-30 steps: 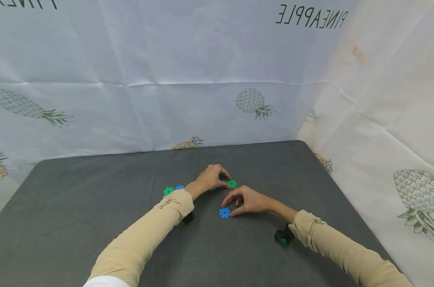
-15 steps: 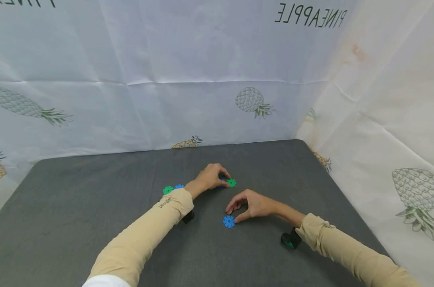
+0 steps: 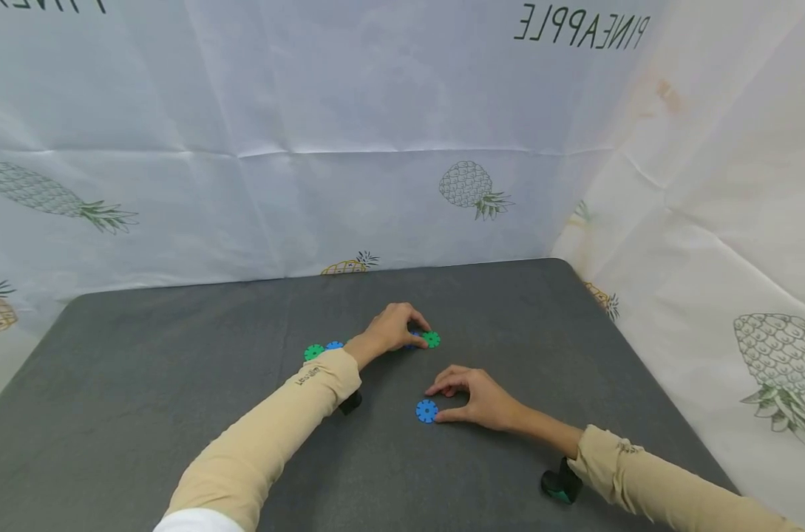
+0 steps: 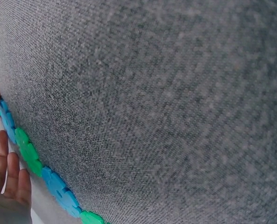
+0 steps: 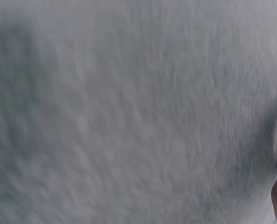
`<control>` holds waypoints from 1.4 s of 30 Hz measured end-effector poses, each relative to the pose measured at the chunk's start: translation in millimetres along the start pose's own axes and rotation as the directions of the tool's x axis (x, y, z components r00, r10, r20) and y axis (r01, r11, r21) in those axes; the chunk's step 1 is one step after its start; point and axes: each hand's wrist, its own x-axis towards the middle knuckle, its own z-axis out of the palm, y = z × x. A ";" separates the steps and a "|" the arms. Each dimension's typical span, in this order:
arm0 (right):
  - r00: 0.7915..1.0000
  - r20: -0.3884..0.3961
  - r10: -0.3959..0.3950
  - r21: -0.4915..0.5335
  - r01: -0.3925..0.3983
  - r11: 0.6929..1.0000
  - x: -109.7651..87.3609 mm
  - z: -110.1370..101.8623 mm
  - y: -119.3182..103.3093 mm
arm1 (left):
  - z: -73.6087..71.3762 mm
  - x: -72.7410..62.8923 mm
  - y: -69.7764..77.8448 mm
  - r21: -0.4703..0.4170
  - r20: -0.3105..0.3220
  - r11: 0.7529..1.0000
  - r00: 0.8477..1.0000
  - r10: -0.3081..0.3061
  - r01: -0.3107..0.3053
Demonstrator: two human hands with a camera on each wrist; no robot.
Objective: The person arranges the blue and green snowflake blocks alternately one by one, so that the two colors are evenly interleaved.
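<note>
A row of alternating green and blue notched plastic building discs lies on the grey table. My left hand [image 3: 390,327] is at its right end, thumb and index finger pinching around the green disc [image 3: 432,340]. Beside that, a blue disc [image 3: 412,340] shows partly beneath the fingers. The left wrist view shows the row edge to edge, with a blue disc [image 4: 61,192] and a green disc [image 4: 28,151]. Nearer the body, a separate blue disc [image 3: 426,411] lies flat. My right hand [image 3: 485,399] is beside it, thumb tip at its right edge, other fingers raised off it.
At the row's left end are a green disc [image 3: 313,352] and a blue disc [image 3: 334,345]; the left forearm hides the middle. The grey table [image 3: 176,384] ends at a pineapple-print cloth [image 3: 349,199] behind and at right. A black wrist camera [image 3: 562,484] hangs below the right sleeve.
My right hand and the separate blue disc have moved toward the body and slightly right. The index finger has since come away from that disc. My left hand stays in place.
</note>
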 end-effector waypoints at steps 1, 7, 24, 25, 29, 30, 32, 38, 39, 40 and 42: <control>1.000 -0.013 0.013 -0.008 -0.013 1.000 -1.0 1.8 -1.1 | -0.1 -0.2 -0.1 -0.001 0.000 1.000 1.000 0.004 -0.004; 0.998 -0.053 0.017 -0.035 -0.019 0.999 -0.9 6.9 -4.1 | -0.8 -0.2 -1.3 -0.001 -0.007 1.000 1.000 0.020 -0.020; 0.999 0.039 0.010 -0.064 -0.007 0.998 9.1 2.3 -2.2 | -2.0 -0.9 -1.4 -0.003 -0.017 1.000 1.000 0.016 -0.017; 0.999 0.033 0.007 -0.063 -0.005 0.998 8.8 2.1 -1.5 | -2.1 -1.2 -1.2 -0.002 -0.017 1.000 1.000 0.015 -0.015; 1.000 -0.001 -0.016 -0.051 0.016 0.999 7.7 -0.1 1.9 | -1.6 -1.8 -1.0 0.002 -0.015 1.000 1.000 0.023 -0.023; 1.000 -0.007 -0.027 -0.044 0.026 0.999 7.5 -1.1 3.2 | -1.5 -1.7 -1.0 0.003 -0.014 1.000 1.000 0.023 -0.023; 0.998 -0.009 -0.057 -0.021 0.057 0.998 7.4 -3.5 7.0 | -1.1 -1.5 -1.1 0.002 -0.012 1.000 1.000 0.021 -0.021; 0.990 -0.025 -0.135 0.005 0.136 0.991 4.7 -15.6 23.6 | 0.8 0.5 0.3 0.012 0.006 1.000 1.000 -0.006 0.006; 0.989 -0.033 -0.141 0.003 0.141 0.990 4.4 -18.2 25.5 | 1.0 0.8 0.7 0.013 0.008 1.000 1.000 -0.011 0.011; 0.988 -0.039 -0.148 0.000 0.148 0.989 4.3 -21.1 27.4 | 1.4 1.2 1.0 0.013 0.008 1.000 1.000 -0.017 0.017; 0.988 -0.050 -0.148 0.005 0.148 0.989 4.2 -26.9 30.5 | 1.5 1.5 1.4 0.010 0.004 1.000 1.000 -0.023 0.023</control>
